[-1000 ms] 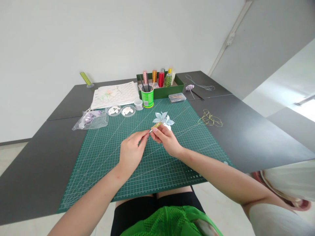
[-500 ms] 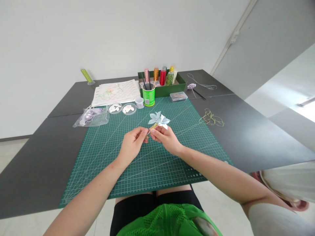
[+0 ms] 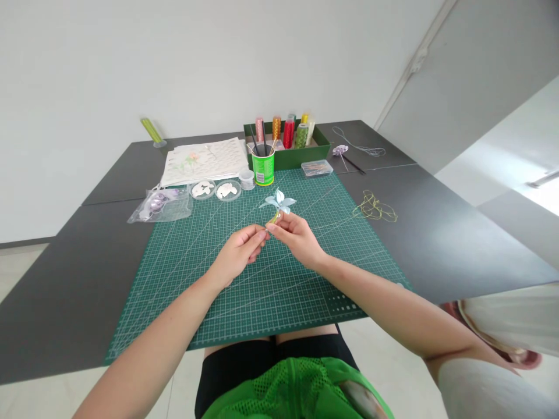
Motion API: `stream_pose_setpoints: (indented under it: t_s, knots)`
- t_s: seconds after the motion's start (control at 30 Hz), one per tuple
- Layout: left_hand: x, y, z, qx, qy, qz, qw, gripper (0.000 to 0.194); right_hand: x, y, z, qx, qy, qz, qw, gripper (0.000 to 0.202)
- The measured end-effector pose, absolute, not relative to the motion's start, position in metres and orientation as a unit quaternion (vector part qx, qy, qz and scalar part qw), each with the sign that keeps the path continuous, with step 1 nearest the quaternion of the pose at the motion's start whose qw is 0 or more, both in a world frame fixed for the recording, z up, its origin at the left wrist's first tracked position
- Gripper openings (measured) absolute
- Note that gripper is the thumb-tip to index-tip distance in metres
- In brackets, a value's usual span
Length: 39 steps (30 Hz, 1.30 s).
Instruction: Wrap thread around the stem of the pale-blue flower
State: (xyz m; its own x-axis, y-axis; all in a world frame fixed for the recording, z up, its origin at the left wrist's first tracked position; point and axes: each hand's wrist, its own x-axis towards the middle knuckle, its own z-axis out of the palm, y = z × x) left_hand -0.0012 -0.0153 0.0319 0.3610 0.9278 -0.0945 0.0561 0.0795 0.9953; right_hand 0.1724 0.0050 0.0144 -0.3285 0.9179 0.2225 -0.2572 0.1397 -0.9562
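Observation:
Pale blue artificial flowers point(image 3: 280, 201) with pointed petals stand over the cutting mat, on a yellow-green stem point(image 3: 273, 219). My left hand point(image 3: 241, 250) is closed in a pinch at the lower end of this stem. Just above it, my right hand point(image 3: 300, 240) grips the stem below the petals, thumb and fingers pressed together. The two hands' fingertips nearly meet. Fingers hide part of the stem. A thin yellow-green thread point(image 3: 374, 207) lies in loose loops to the right, and a strand of it runs toward my right hand.
Beneath my hands lies a green cutting mat point(image 3: 174, 297). Behind stand a green can point(image 3: 264, 169) with sticks and a green box point(image 3: 301, 158) of thread spools. Left are shallow dishes point(image 3: 227, 191) of white pieces, a plastic bag point(image 3: 161, 206) and paper sheets point(image 3: 222, 160).
The flowers have turned in my fingers, so the petals now show from another side. My right hand has shifted slightly around the stem; my left hand still pinches its lower end.

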Motion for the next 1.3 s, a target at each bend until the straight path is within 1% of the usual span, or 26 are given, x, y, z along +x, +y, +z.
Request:
stream_pose_setpoints:
  t_s: [0.13, 0.27, 0.43, 0.53, 0.63, 0.77, 0.87, 0.93, 1.03, 1.1, 1.2, 1.3]
  knots:
    - [0.0, -0.016, 0.035, 0.587, 0.427, 0.36, 0.586, 0.035, 0.174, 0.005, 0.016, -0.288, -0.578, 0.58, 0.497, 0.034]
    - [-0.001, -0.016, 0.035, 0.606, 0.415, 0.352, 0.579, 0.04, 0.174, 0.004, 0.016, -0.272, -0.592, 0.581, 0.488, 0.032]
    - [-0.004, -0.016, 0.034, 0.654, 0.431, 0.358, 0.508, 0.04, 0.175, 0.004, 0.016, -0.312, -0.608, 0.541, 0.491, 0.033]
    - [-0.006, -0.016, 0.036, 0.657, 0.441, 0.374, 0.484, 0.038, 0.177, 0.004, 0.018, -0.312, -0.599, 0.553, 0.488, 0.035]
    - [-0.008, -0.017, 0.038, 0.642, 0.443, 0.391, 0.488, 0.037, 0.179, 0.004, 0.019, -0.327, -0.572, 0.565, 0.498, 0.035]
    - [-0.009, -0.017, 0.041, 0.618, 0.443, 0.402, 0.51, 0.035, 0.18, 0.007, 0.016, -0.355, -0.575, 0.548, 0.494, 0.032]
    - [-0.009, -0.016, 0.041, 0.608, 0.448, 0.413, 0.51, 0.033, 0.181, 0.006, 0.015, -0.373, -0.619, 0.506, 0.471, 0.03]
    - [-0.01, -0.015, 0.04, 0.607, 0.456, 0.419, 0.499, 0.029, 0.183, 0.002, 0.017, -0.384, -0.663, 0.452, 0.457, 0.024]
    - [-0.012, -0.013, 0.037, 0.618, 0.482, 0.42, 0.457, 0.022, 0.187, -0.004, 0.021, -0.379, -0.723, 0.371, 0.442, 0.017]
    - [-0.014, -0.012, 0.036, 0.634, 0.502, 0.414, 0.418, 0.021, 0.19, -0.008, 0.024, -0.365, -0.745, 0.352, 0.433, 0.017]
    - [-0.017, -0.011, 0.036, 0.656, 0.528, 0.387, 0.376, 0.02, 0.194, -0.012, 0.032, -0.349, -0.749, 0.371, 0.423, 0.02]
    - [-0.019, -0.01, 0.036, 0.675, 0.553, 0.335, 0.357, 0.019, 0.2, -0.014, 0.041, -0.334, -0.723, 0.424, 0.431, 0.023]
